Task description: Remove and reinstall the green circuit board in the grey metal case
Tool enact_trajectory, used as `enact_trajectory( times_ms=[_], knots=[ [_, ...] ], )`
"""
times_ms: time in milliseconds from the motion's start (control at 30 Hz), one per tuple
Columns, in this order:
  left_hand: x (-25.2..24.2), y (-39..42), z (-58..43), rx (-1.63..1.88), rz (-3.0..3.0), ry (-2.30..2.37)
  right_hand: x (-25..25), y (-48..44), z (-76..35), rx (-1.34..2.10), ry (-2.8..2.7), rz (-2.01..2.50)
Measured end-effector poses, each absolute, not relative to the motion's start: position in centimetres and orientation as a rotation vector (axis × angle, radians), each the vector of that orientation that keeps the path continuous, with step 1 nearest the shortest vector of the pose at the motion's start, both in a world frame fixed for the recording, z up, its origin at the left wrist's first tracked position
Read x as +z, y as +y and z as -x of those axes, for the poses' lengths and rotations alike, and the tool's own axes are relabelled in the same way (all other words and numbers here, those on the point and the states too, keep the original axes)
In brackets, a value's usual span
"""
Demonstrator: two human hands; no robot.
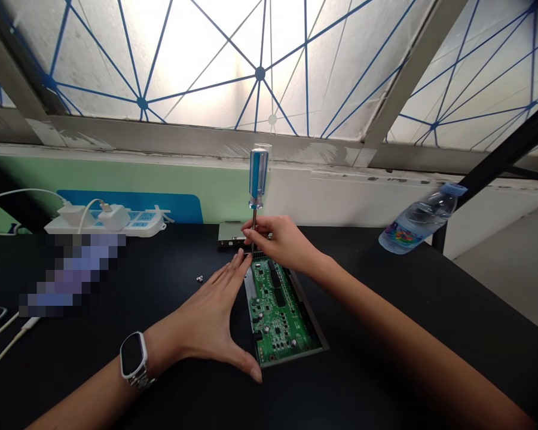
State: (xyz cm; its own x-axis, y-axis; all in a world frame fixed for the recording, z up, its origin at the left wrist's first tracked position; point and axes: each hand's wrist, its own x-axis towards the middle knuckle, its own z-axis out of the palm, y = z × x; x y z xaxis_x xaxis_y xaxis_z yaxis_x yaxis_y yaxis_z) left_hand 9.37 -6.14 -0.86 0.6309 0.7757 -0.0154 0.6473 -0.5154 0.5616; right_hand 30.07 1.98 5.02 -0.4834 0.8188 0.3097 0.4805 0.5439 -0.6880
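A green circuit board (269, 316) lies in a shallow metal tray (311, 319) on the black table. Upright over its far left corner stands a screwdriver (258, 179) with a blue and clear handle. My right hand (273, 239) pinches the metal shaft below the handle; the tip is hidden by fingers. Spread along the board's left side, my left hand (215, 316) has its fingertips near the shaft and its thumb at the near left corner. A few small screws (199, 279) lie left of the board. Behind it is a flat metal part (229, 234), partly covered by my right hand.
A white power strip (147, 223) with plugged-in chargers stands at the back left, with cables trailing forward. A pixelated object (74, 275) lies in front of it. At the back right, a plastic water bottle (421, 221) leans near a black bar. The wall and window border the table's far edge.
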Motion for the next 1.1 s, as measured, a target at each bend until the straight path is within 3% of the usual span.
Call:
enact_trajectory(
  times_ms=[467,1100],
  knots=[
    [-0.7,-6.2,-9.6,0.366,-2.334,1.084,5.6,1.4,-29.3,1.077,-1.734,0.935],
    [-1.0,-6.4,-10.2,0.393,-2.341,1.081,6.5,1.4,-29.4,0.958,-1.592,0.848]
  ],
)
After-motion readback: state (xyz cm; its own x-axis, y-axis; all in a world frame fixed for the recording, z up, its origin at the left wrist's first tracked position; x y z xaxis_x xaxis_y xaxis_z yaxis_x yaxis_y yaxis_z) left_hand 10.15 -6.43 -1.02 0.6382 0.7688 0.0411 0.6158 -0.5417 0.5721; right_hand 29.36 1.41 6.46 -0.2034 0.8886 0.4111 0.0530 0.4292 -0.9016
